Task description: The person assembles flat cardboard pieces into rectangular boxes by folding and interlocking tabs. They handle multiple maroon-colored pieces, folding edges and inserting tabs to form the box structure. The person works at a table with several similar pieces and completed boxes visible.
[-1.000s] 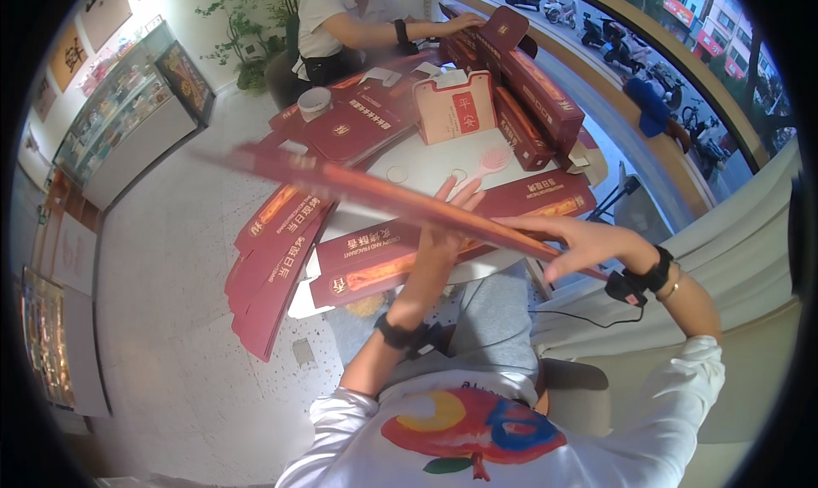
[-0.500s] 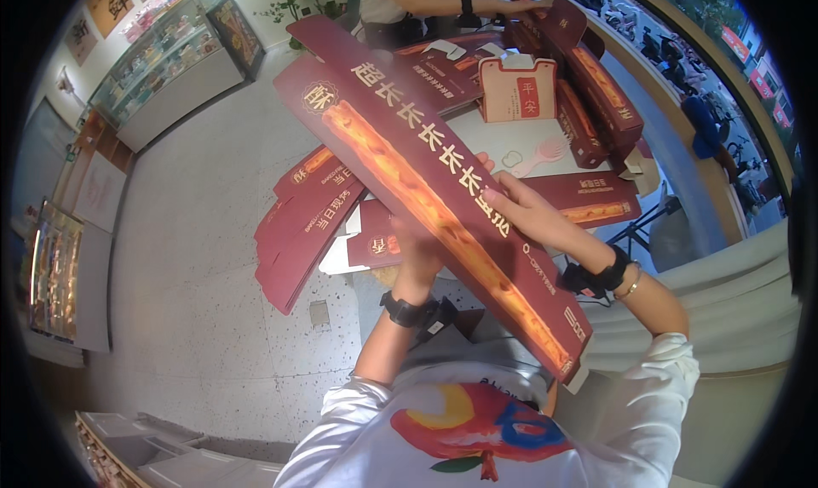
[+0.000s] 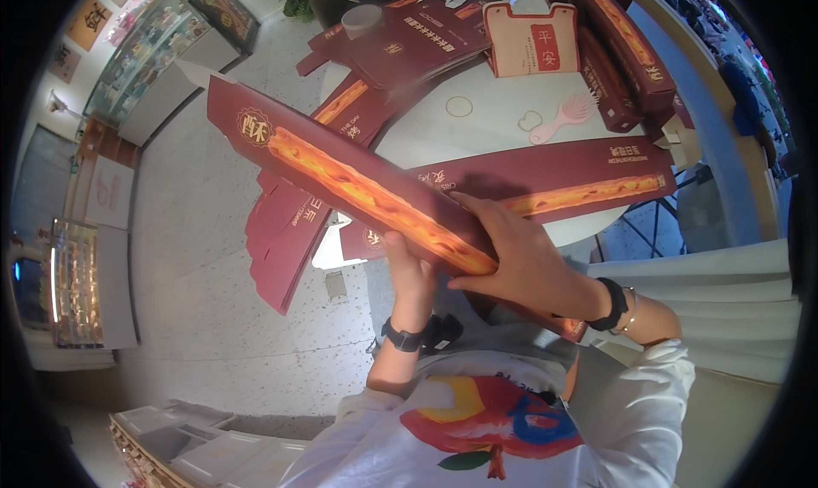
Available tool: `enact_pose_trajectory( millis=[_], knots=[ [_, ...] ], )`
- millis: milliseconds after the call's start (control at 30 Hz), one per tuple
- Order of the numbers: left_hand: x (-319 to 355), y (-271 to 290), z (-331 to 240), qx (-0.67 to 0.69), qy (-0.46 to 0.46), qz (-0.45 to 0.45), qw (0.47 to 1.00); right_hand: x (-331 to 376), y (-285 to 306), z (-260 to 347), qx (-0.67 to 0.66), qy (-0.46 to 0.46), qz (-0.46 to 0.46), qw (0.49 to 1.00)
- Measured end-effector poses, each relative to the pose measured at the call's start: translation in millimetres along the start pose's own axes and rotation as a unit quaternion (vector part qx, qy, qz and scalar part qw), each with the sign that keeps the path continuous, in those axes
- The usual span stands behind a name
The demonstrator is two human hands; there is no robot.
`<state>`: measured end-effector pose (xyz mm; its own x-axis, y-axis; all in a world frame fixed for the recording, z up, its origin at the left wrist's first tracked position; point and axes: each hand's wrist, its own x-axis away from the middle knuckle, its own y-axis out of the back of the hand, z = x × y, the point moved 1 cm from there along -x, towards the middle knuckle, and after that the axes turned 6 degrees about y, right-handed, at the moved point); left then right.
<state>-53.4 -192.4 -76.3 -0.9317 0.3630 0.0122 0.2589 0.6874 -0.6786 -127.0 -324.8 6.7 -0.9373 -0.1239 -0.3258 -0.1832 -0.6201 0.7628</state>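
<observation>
Through the head camera I have a long dark red box (image 3: 358, 181) in front of me, held above the near side of a round white surface (image 3: 426, 130) and slanting from upper left down to lower right. Its shaping looks partly done to me: it seems bent along its length, but a pale flap (image 3: 196, 77) juts from the far end, and I cannot tell whether the seam is closed. Beyond, at the back right, boxes (image 3: 626, 45) sit already formed. Others remain flat: a carton (image 3: 588, 181) across the near part of the surface, and a fanned stack (image 3: 285, 258) over its left edge.

Both my hands grip the long box. The right hand (image 3: 528, 254) arches over its nearer part, fingers reaching to the upper edge, thumb side at the lower edge, wrist bent inward. The left hand (image 3: 411, 275) comes up from below, forearm nearly upright, thumb raised against the lower edge; its other fingers are hidden.
</observation>
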Motion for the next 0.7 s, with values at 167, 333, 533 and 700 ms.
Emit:
enact_pose_trajectory(
  millis=[167, 333, 533, 700],
  knots=[
    [3, 15, 10, -0.04, -0.051, 0.03, 0.997, -2, 9, -16, -0.066, -0.015, 0.057, 0.996],
    [0, 3, 0, 0.055, 0.008, -0.015, 0.998, -7, 14, -21, -0.106, -0.021, 0.07, 0.992],
    [8, -10, 3, -0.06, -0.036, -0.048, 0.996, -33, 26, -23, -0.091, -0.013, 0.067, 0.994],
    [8, -16, -3, -0.063, -0.006, -0.072, 0.995, -31, 13, -36, -0.103, 0.012, 0.033, 0.994]
  ],
)
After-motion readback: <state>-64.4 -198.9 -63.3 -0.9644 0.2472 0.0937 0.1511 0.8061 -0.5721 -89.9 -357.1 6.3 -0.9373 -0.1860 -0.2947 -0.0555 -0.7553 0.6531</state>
